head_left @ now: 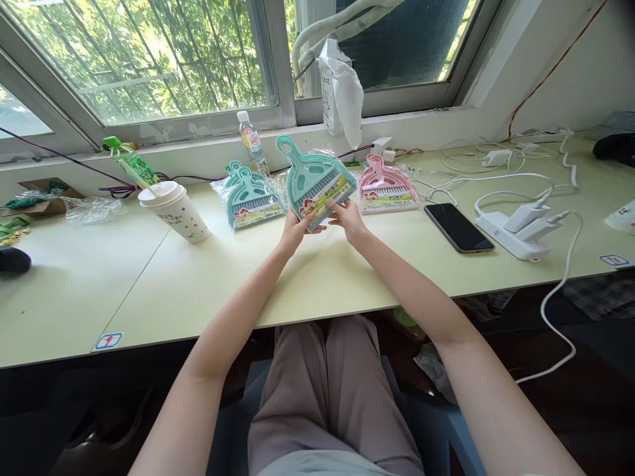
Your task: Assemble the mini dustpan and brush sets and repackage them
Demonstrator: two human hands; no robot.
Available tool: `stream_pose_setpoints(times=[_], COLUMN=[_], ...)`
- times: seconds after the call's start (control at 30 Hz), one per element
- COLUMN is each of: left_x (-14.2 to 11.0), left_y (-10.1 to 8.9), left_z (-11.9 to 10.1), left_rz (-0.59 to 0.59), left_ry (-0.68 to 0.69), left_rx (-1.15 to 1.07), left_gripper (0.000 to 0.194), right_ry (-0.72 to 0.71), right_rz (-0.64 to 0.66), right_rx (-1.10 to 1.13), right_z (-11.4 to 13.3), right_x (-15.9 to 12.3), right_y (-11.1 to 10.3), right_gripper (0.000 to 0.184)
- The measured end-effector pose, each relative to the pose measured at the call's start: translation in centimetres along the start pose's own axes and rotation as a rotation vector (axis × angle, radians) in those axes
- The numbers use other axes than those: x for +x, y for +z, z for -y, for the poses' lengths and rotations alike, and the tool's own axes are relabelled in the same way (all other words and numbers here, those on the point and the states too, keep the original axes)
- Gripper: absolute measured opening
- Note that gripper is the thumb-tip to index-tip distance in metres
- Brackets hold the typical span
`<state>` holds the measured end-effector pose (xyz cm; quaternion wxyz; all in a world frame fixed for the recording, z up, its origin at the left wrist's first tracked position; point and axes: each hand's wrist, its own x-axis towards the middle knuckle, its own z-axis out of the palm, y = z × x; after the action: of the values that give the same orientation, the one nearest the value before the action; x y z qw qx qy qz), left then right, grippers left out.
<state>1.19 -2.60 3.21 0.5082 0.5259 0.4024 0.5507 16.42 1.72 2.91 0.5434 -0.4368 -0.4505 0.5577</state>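
Between both hands, tilted above the table, is a mint-green dustpan and brush set (313,173) with a printed label across its bristles. My left hand (297,228) grips its lower left corner, and my right hand (348,219) closes on its lower right edge. Just left of it, a second green dustpan and brush set (252,198) in clear plastic lies on the table. To the right lies a pink dustpan and brush set (387,188) with a similar label.
A paper cup (174,210) with a straw stands left on the table (208,291). Bottles (254,142) and a torn tissue pack (340,92) are by the window. A phone (458,227), a white power strip (513,235) and loose cables are to the right.
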Motion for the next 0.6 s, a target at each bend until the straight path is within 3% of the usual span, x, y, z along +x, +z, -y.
stream_pose_setpoints(times=[0.17,0.43,0.6], left_x=[-0.02,0.16,0.41], left_y=[0.08,-0.25,-0.34], left_z=[0.06,-0.31,-0.07], left_rz=[-0.016,-0.054,-0.053], left_ry=[-0.007,-0.007,-0.013], left_rx=[0.010,-0.007,-0.011], left_gripper=[0.062,0.061,0.064], right_ry=[0.002,0.024,0.037], right_rz=[0.004,0.080,0.063], right_rx=[-0.014,0.007,0.020], right_z=[-0.13,0.28,0.07], right_x=[0.10,0.30,0.33], right_y=[-0.07,-0.18,-0.16], right_gripper=[0.040,0.029,0.024])
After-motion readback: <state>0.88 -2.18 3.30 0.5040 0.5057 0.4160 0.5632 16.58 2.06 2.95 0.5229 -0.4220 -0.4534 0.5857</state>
